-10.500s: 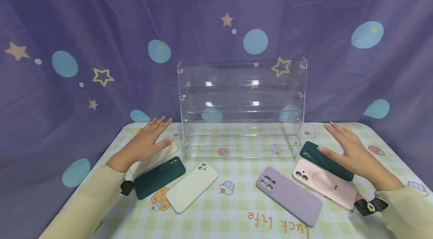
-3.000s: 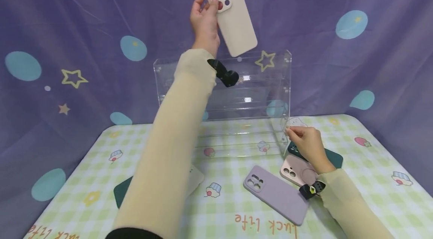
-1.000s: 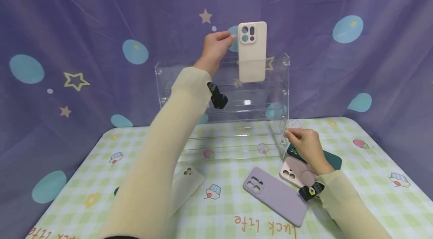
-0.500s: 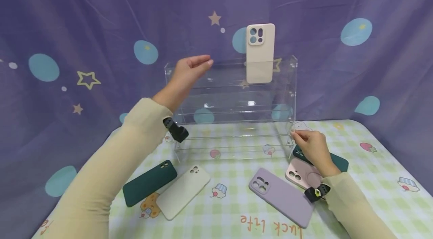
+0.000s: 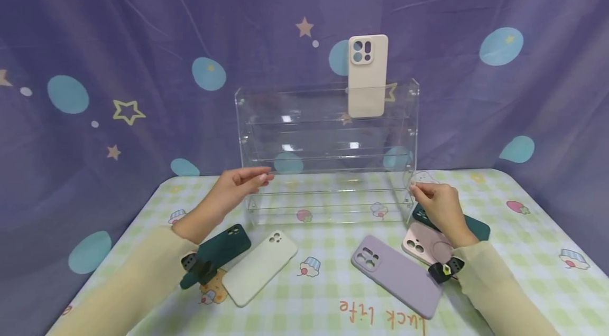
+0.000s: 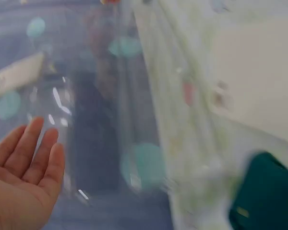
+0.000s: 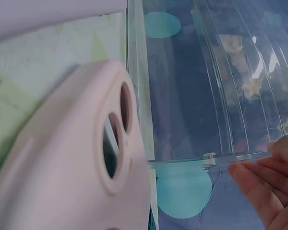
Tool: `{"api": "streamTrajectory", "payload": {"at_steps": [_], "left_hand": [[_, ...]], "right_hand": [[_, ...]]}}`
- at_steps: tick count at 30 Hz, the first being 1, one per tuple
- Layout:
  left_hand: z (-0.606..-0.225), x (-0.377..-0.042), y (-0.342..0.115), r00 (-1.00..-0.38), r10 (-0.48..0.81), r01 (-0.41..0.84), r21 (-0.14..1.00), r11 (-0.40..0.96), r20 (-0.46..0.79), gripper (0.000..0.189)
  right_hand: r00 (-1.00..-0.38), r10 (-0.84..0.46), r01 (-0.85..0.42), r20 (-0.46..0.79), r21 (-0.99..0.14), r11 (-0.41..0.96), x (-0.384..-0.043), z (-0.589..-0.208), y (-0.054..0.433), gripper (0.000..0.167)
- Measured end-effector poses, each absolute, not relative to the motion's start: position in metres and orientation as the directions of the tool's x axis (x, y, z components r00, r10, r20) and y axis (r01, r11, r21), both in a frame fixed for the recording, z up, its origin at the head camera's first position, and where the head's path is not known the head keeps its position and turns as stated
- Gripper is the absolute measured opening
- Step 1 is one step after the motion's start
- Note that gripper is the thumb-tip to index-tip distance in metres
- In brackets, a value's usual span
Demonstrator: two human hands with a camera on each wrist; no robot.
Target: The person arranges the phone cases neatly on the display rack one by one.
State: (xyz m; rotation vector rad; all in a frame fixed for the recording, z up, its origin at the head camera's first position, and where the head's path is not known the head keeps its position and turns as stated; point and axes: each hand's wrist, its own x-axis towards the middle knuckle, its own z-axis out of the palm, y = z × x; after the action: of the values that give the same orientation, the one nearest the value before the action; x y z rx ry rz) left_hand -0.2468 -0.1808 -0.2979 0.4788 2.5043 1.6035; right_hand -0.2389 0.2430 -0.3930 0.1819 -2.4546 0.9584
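Note:
A clear acrylic tiered rack stands at the back of the table. In its top tier, right of the middle, a cream phone case stands upright, camera holes up. My left hand hovers by the rack's lower left side, its fingers loosely extended and holding nothing. With thumb and fingertips, my right hand pinches the rack's right side panel. Below the left forearm lie a dark green phone case and an off-white one. A pink phone case lies partly hidden under the right wrist.
A lavender phone case lies flat in front of the rack's right half. Another dark green case sits behind the right hand. A checked cloth covers the table, and a purple curtain hangs behind.
The left hand took the cream case from the left pile, stood it in the rack's top tier and let go, then came down leftward. The right hand moved to the rack's side and stays there.

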Motion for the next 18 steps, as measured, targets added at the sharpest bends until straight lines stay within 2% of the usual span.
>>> {"api": "streamTrajectory", "payload": {"at_steps": [11,18], "left_hand": [[-0.362,-0.237,-0.252,-0.945,0.318,0.238,0.834,0.497,0.080,0.039],[-0.392,-0.240,-0.269,-0.965,0.262,0.140,0.835,0.533,-0.005,0.046]], "right_hand": [[-0.859,0.048,-0.306,0.509,-0.587,0.750,-0.242,-0.390,0.242,0.021],[-0.860,0.059,-0.300,0.507,-0.596,0.745,-0.240,-0.391,0.242,0.021]]}}
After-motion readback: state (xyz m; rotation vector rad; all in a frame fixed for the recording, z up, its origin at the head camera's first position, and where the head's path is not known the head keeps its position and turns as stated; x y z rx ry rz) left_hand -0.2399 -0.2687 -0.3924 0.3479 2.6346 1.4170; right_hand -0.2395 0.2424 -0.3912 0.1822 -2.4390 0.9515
